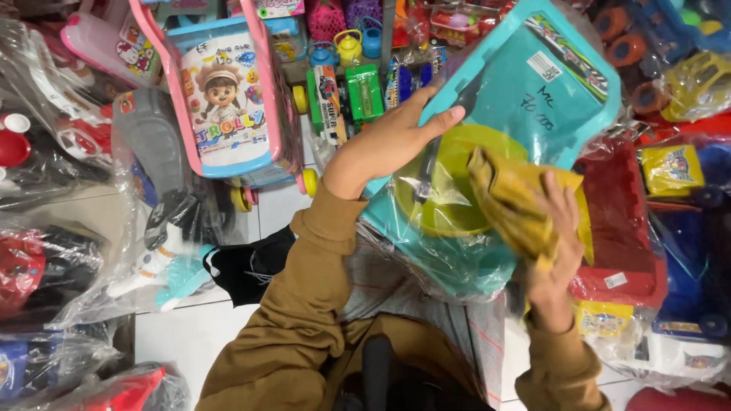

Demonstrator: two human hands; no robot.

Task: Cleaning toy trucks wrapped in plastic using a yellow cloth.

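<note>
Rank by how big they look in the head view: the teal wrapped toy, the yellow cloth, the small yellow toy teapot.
1. teal wrapped toy, by far the largest.
2. yellow cloth in the right hand.
3. small yellow toy teapot, though it sits farther from the camera.

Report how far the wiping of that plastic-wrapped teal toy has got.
Done: nothing can be judged finished; the wrap shows no clear cleaned patch. In hand: the left hand grips the teal toy by its edge while the right hand presses a yellow cloth on its yellow part. Left: the surrounding wrapped toys lie untouched.
</note>
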